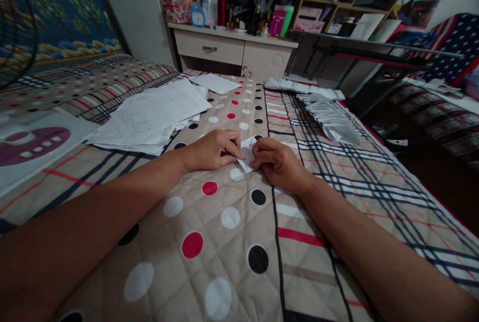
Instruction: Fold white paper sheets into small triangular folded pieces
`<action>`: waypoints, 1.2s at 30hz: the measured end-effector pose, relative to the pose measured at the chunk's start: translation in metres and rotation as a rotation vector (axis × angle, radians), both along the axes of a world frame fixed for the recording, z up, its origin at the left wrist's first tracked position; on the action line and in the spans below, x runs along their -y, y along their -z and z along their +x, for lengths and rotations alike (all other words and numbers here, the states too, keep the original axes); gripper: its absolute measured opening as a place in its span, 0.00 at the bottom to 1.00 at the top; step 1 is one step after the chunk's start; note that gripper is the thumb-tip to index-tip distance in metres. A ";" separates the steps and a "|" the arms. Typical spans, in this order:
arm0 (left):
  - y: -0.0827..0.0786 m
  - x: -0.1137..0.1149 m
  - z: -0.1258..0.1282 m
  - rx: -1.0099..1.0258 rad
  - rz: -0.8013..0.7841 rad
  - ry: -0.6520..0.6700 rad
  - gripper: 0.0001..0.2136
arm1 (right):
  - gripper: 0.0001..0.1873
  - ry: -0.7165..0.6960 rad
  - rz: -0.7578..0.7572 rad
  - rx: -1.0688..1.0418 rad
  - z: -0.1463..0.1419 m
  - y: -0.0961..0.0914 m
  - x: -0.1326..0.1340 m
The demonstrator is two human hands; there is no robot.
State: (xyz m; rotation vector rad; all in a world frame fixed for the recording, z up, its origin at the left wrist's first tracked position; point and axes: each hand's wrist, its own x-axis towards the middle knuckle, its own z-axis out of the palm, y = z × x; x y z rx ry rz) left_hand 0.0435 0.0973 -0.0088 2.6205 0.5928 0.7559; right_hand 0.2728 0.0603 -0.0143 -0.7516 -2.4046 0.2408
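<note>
A small folded piece of white paper [247,155] lies between my two hands, low over the quilted bed cover [239,242]. My left hand [217,150] pinches its left edge with thumb and fingers. On the other side, my right hand [279,160] has its curled fingers closed on the paper's right edge. Faint print or lines show on the paper. Beyond my left forearm is a loose stack of printed paper sheets [149,112]. Rows of folded paper pieces [329,117] stand packed together past my right hand.
A plastic bag with a purple print [41,145] lies at the far left. One more sheet [216,83] rests near the bed's far end. Behind stands a white dresser [209,47] with a blue clock [197,14] and bottles. Shelves and a dark-framed table [374,45] are at the right.
</note>
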 end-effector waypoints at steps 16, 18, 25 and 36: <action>-0.006 0.003 -0.005 -0.093 0.276 -0.056 0.08 | 0.16 0.028 0.020 0.034 0.000 -0.005 0.004; -0.005 0.004 -0.004 -0.087 0.351 -0.063 0.07 | 0.13 0.040 0.008 0.010 0.001 -0.004 0.003; 0.000 0.003 -0.001 0.021 0.356 -0.119 0.06 | 0.07 0.074 -0.008 -0.059 0.001 -0.001 -0.001; -0.001 0.001 -0.003 -0.029 0.292 -0.041 0.09 | 0.14 0.064 0.049 -0.015 0.002 0.002 -0.001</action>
